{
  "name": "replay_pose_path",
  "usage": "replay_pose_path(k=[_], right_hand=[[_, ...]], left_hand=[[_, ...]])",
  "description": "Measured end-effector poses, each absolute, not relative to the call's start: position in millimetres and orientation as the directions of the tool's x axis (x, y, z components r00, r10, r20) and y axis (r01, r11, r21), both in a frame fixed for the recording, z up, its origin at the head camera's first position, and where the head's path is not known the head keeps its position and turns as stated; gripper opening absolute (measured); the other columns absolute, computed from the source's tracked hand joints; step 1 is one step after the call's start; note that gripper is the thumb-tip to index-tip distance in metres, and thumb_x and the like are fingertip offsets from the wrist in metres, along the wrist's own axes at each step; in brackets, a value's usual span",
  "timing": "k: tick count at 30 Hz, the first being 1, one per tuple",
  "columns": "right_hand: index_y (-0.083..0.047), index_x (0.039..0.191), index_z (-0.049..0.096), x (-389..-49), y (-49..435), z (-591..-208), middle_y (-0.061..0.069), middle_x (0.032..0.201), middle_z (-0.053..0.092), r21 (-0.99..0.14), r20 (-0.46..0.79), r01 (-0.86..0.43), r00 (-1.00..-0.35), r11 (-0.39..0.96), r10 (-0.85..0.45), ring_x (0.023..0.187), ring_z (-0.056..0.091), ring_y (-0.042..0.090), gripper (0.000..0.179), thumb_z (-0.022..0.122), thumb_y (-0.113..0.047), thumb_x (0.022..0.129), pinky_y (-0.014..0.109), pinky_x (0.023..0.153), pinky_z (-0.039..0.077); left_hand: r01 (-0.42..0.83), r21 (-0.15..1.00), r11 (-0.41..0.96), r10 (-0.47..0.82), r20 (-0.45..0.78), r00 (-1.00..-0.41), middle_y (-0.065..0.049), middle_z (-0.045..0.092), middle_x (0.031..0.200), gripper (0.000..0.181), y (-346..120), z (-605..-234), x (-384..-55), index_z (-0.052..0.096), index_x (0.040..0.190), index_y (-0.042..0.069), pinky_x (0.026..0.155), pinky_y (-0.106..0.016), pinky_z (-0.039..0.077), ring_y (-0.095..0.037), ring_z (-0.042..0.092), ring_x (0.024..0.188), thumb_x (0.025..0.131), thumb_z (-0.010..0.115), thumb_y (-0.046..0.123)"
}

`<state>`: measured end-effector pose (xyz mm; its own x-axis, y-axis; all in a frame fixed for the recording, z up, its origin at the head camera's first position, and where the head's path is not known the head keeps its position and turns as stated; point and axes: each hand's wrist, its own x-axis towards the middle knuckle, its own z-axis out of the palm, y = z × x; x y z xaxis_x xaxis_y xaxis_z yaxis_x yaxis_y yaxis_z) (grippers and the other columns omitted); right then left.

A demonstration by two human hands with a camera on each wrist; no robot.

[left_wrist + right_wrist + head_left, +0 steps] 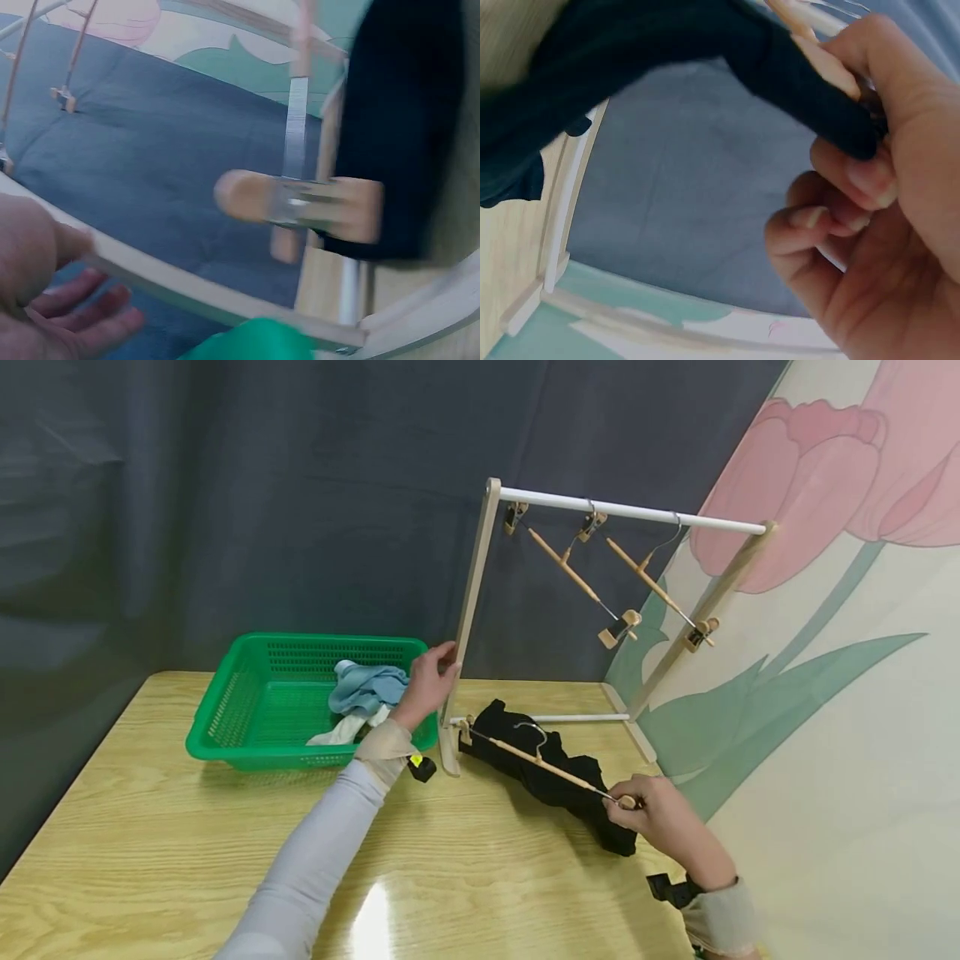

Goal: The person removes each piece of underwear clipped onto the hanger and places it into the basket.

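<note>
At lower right, over the yellow wood-grain table [510,902], the right hand [663,818] pinches a wooden clip hanger [555,769]. The left hand [429,685], relaxed, touches a pale wooden post [477,572] before dark-grey curtain [337,527].

There is room to pass over the near part of the surface [457,893]. Farther back, the green basket [255,753] blocks the left, and a wooden post [477,581] stands just beside it. Two hangers [567,567] dangle under the white bar [637,512], and black cloth [552,789] blocks the way below.
</note>
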<state>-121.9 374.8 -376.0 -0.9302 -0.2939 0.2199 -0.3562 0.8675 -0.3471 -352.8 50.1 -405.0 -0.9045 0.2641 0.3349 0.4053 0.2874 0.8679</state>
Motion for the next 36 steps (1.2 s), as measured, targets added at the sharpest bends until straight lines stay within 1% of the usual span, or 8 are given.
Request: replay_pose_path(k=[7, 11, 16, 21, 24, 28, 30, 36], right_hand=[[-0.020, 0.082, 0.078, -127.7, 353.3, -382.0, -0.019, 0.072, 0.061, -0.445, 0.177, -0.484, -0.872, 0.753, -0.456, 0.058, 0.042, -0.005, 0.021, 0.071, -0.001, 0.090, 0.019, 0.050, 0.040], [-0.020, 0.081, 0.077, -131.3, 341.0, -382.3, -0.019, 0.073, 0.061, -0.495, 0.148, -0.517, -0.842, 0.699, -0.518, 0.059, 0.041, -0.005, 0.022, 0.071, -0.001, 0.090, 0.018, 0.052, 0.041], [-0.021, 0.086, 0.078, -141.8, 326.4, -376.9, -0.016, 0.073, 0.056, -0.516, 0.165, -0.559, -0.809, 0.649, -0.565, 0.058, 0.038, -0.004, 0.021, 0.069, -0.004, 0.095, 0.019, 0.052, 0.040], [-0.023, 0.089, 0.078, -159.2, 315.0, -370.0, -0.015, 0.073, 0.056, -0.493, 0.253, -0.617, -0.776, 0.613, -0.578, 0.058, 0.039, -0.003, 0.022, 0.068, -0.005, 0.096, 0.019, 0.052, 0.041], [-0.023, 0.088, 0.077, -170.3, 309.4, -366.0, -0.014, 0.073, 0.057, -0.467, 0.315, -0.659, -0.747, 0.590, -0.585, 0.060, 0.042, -0.002, 0.023, 0.068, -0.003, 0.095, 0.019, 0.053, 0.042], [-0.021, 0.090, 0.077, -184.3, 299.5, -359.9, -0.013, 0.076, 0.062, -0.452, 0.372, -0.692, -0.720, 0.563, -0.586, 0.064, 0.051, -0.001, 0.020, 0.069, -0.004, 0.095, 0.021, 0.058, 0.048], [-0.021, 0.092, 0.078, -190.0, 293.8, -356.4, -0.011, 0.078, 0.065, -0.449, 0.396, -0.708, -0.705, 0.545, -0.589, 0.067, 0.054, 0.001, 0.019, 0.070, -0.004, 0.095, 0.022, 0.060, 0.049], [-0.020, 0.091, 0.077, -201.0, 278.4, -346.4, -0.010, 0.078, 0.065, -0.450, 0.453, -0.736, -0.676, 0.506, -0.581, 0.066, 0.050, 0.005, 0.019, 0.071, -0.002, 0.094, 0.024, 0.058, 0.046]], left_hand=[[0.420, 0.802, 0.425, 0.330, 0.294, -0.897, -0.020, 0.053, 0.143, 0.042, 16.6, -398.0, -333.2, 0.053, 0.147, 0.004, 0.106, -0.053, 0.045, -0.037, 0.051, 0.133, 0.107, 0.053, 0.015], [0.463, 0.801, 0.379, 0.337, 0.346, -0.876, -0.016, 0.057, 0.139, 0.037, 1.1, -392.8, -305.5, 0.059, 0.142, 0.006, 0.106, -0.053, 0.047, -0.034, 0.054, 0.130, 0.107, 0.052, 0.017], [0.551, 0.790, 0.268, 0.387, 0.435, -0.813, -0.013, 0.067, 0.124, 0.031, -12.4, -383.4, -272.2, 0.065, 0.133, 0.004, 0.101, -0.049, 0.053, -0.031, 0.064, 0.116, 0.108, 0.050, 0.012], [0.623, 0.729, 0.284, 0.481, 0.454, -0.750, -0.016, 0.072, 0.111, 0.032, -23.9, -379.7, -254.7, 0.071, 0.123, 0.000, 0.088, -0.043, 0.057, -0.029, 0.068, 0.100, 0.105, 0.045, 0.001], [0.616, 0.726, 0.305, 0.517, 0.418, -0.747, -0.010, 0.073, 0.104, 0.034, -32.1, -377.1, -248.3, 0.074, 0.118, 0.004, 0.077, -0.037, 0.055, -0.020, 0.067, 0.089, 0.102, 0.044, -0.002], [0.615, 0.713, 0.338, 0.519, 0.404, -0.753, 0.003, 0.071, 0.090, 0.033, -44.7, -370.8, -241.3, 0.079, 0.107, 0.011, 0.068, -0.030, 0.051, -0.011, 0.058, 0.072, 0.098, 0.049, -0.001], [0.620, 0.698, 0.357, 0.511, 0.410, -0.756, 0.005, 0.071, 0.089, 0.029, -50.6, -366.9, -237.4, 0.080, 0.103, 0.012, 0.068, -0.029, 0.051, -0.011, 0.056, 0.071, 0.097, 0.054, 0.001], [0.596, 0.708, 0.379, 0.480, 0.400, -0.781, 0.004, 0.073, 0.102, 0.017, -64.0, -358.9, -227.3, 0.080, 0.107, 0.013, 0.081, -0.037, 0.056, -0.015, 0.066, 0.090, 0.091, 0.075, 0.009]])
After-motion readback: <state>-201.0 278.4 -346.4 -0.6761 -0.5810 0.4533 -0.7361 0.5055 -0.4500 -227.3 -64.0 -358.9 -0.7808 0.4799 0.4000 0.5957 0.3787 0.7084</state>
